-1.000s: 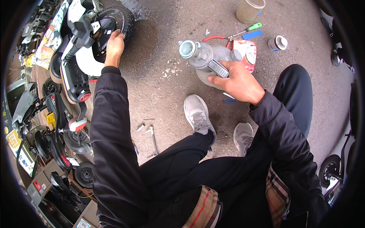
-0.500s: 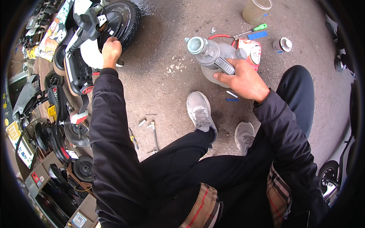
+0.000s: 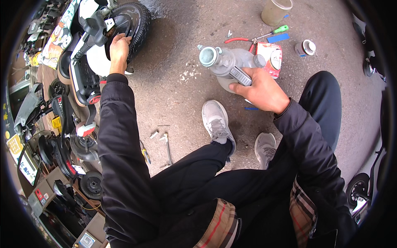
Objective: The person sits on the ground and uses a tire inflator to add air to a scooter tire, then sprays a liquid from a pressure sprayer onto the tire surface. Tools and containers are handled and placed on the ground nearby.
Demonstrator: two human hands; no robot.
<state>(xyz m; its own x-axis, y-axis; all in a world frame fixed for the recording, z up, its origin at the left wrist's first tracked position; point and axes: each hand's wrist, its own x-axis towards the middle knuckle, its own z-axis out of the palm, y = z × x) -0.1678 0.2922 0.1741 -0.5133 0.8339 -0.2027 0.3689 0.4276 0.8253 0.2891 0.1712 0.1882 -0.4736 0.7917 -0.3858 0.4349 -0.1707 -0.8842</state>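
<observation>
Two bare hands, well apart, above a rough paved ground point(image 3: 182, 111). Left hand point(image 3: 119, 53), at far left: set against the near side of a black wheel point(image 3: 143, 25), fingers bent toward the inner rim; impossible to tell whether clamped on anything, the fingertips being partly hidden. Beside it, a white fender point(image 3: 98, 60) and, farther left, the dark deck point(image 3: 85, 77) of a scooter. Right hand point(image 3: 265, 90), right of centre: wrapped around a grey ribbed grip point(image 3: 240, 76) on a translucent vessel point(image 3: 223, 62), with a pale green mouth point(image 3: 209, 56) pointing to the far left.

Just beyond and right of the vessel: a red-and-white package point(image 3: 273, 58), red-handled pliers point(image 3: 236, 39), a green-handled screwdriver point(image 3: 281, 29) and a flat blue strip point(image 3: 278, 38). Farther right, a small tin point(image 3: 307, 48); at the far edge, a cloudy container point(image 3: 272, 15). Nearer, left of the grey shoes point(image 3: 216, 120): a long metal tool point(image 3: 168, 151) and a yellow-and-dark hand tool point(image 3: 145, 153), lying on the ground.
</observation>
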